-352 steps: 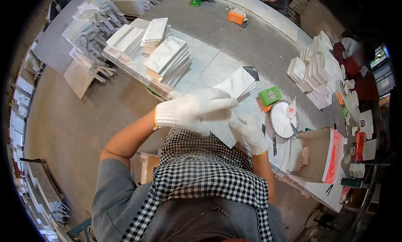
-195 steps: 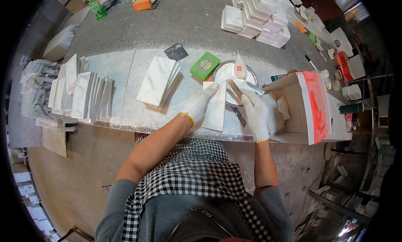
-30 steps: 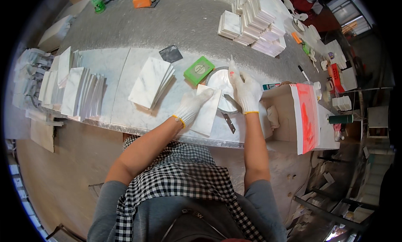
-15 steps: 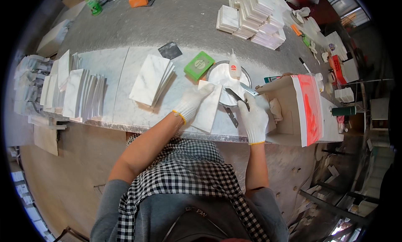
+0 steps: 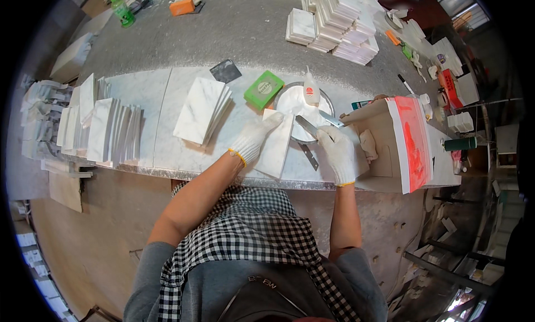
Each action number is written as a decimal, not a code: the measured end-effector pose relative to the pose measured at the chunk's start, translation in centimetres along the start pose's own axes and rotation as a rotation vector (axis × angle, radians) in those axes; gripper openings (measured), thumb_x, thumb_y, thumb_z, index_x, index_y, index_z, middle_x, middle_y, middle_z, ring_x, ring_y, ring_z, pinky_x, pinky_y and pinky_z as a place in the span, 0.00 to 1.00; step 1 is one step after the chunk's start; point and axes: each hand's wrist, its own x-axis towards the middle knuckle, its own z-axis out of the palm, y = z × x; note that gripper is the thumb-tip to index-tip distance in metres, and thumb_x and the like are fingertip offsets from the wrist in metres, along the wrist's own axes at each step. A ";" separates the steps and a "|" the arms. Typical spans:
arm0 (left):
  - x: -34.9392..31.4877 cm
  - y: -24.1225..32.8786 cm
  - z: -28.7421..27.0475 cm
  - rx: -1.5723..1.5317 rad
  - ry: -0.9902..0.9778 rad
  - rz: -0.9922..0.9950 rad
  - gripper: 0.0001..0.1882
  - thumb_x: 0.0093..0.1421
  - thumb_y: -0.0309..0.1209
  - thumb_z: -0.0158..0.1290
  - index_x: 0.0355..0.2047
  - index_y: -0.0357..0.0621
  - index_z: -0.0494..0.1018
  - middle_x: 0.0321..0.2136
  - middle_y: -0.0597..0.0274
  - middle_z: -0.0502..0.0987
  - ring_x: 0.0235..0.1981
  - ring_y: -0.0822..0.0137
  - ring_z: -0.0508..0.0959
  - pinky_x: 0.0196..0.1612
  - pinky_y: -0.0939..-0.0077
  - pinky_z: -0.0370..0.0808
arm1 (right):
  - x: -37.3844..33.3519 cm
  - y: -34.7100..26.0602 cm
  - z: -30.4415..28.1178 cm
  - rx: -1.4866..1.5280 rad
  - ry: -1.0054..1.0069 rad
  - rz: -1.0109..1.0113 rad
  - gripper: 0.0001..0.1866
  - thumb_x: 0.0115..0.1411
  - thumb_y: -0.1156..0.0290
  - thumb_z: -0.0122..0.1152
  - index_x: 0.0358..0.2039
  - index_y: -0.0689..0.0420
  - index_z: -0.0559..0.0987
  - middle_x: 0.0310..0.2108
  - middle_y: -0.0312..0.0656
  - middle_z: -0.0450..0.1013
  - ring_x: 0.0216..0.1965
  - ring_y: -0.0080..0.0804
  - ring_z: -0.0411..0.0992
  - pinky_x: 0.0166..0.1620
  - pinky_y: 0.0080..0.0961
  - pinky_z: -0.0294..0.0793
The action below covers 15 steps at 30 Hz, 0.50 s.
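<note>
My left hand (image 5: 253,136), in a white knit glove, grips the upper part of a white marble tile (image 5: 273,154) that slants at the table's front edge. In my gloved right hand (image 5: 337,154) is a flat grey metal scraper blade (image 5: 306,125), pinched between fingers and thumb. Its tip points toward the tile, a small gap apart. Behind the blade lies a round metal dish (image 5: 291,101) of white paste or powder. A white squeeze bottle (image 5: 311,89) and a pale-handled blade (image 5: 331,118) rest on it. Another metal strip (image 5: 309,156) with holes lies beside the tile.
A green box (image 5: 263,89) and a dark square pad (image 5: 225,71) lie behind the tile. Leaning tiles (image 5: 200,111) stand to the left, more tile stacks (image 5: 326,29) at the back. An open cardboard box (image 5: 384,146) borders my right hand.
The blade in my right hand has turned, showing a lighter face, and its tip sits slightly higher and farther left. My left hand and the tile have hardly moved.
</note>
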 end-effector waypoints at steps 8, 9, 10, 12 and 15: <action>0.8 -0.9 -0.6 -0.012 -0.010 0.023 0.30 0.61 0.46 0.64 0.53 0.33 0.74 0.46 0.52 0.81 0.42 0.63 0.82 0.44 0.69 0.80 | 0.0 -0.7 -0.4 0.100 -0.117 0.016 0.13 0.65 0.67 0.59 0.39 0.64 0.84 0.26 0.35 0.75 0.30 0.20 0.70 0.36 0.22 0.69; 0.7 -0.8 -0.6 -0.010 -0.016 0.023 0.30 0.61 0.46 0.64 0.54 0.33 0.74 0.46 0.52 0.81 0.42 0.63 0.81 0.45 0.69 0.80 | 0.0 -0.4 -0.4 0.160 -0.106 0.010 0.13 0.66 0.67 0.59 0.40 0.64 0.84 0.26 0.34 0.75 0.30 0.20 0.70 0.36 0.21 0.69; 0.6 -0.7 -0.5 -0.010 -0.021 0.018 0.31 0.61 0.46 0.64 0.54 0.33 0.74 0.46 0.52 0.80 0.43 0.63 0.81 0.45 0.69 0.80 | 0.1 0.3 -0.3 0.219 -0.096 0.003 0.13 0.66 0.68 0.59 0.40 0.64 0.84 0.26 0.33 0.74 0.31 0.19 0.69 0.36 0.21 0.68; 0.3 -0.4 -0.5 -0.009 -0.029 0.005 0.32 0.61 0.48 0.64 0.55 0.33 0.74 0.47 0.52 0.80 0.43 0.62 0.81 0.45 0.69 0.80 | -0.1 0.6 -0.3 0.308 -0.074 0.025 0.13 0.67 0.68 0.59 0.41 0.65 0.84 0.26 0.31 0.73 0.31 0.18 0.68 0.36 0.20 0.67; -0.3 0.1 -0.2 0.076 0.030 -0.018 0.34 0.61 0.50 0.63 0.56 0.33 0.74 0.48 0.51 0.80 0.45 0.63 0.81 0.47 0.69 0.79 | -0.5 -0.1 -0.7 0.380 -0.045 0.079 0.13 0.68 0.68 0.59 0.42 0.65 0.84 0.28 0.30 0.73 0.32 0.17 0.68 0.36 0.19 0.66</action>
